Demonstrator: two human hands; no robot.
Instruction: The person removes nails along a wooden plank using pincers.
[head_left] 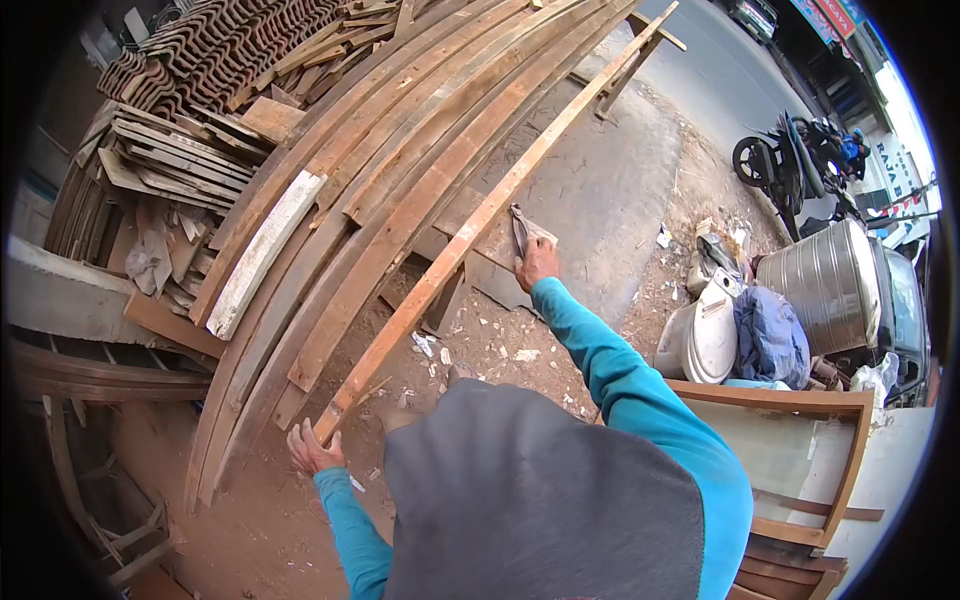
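My left hand (315, 450) is closed around the near end of a long, narrow wooden batten (466, 240). The batten runs diagonally away from me, its far end lying over a wooden trestle (628, 82). To the right of the batten, my right hand (538, 264) is closed on a dark metal hand tool (519, 232) that looks like pincers. The tool's upper end points away from me and stands apart from the batten. My palm and fingers hide its lower part. Beside the batten on the left lie several thick wooden beams (430, 195).
Stacked roof tiles (215, 50) and wood offcuts (180, 165) sit at the left. A white-painted piece (265, 255) lies on the beams. On the right are a motorcycle (790, 165), a metal drum (825, 285), a blue bag (772, 335) and a wooden frame (770, 395). Debris litters the ground.
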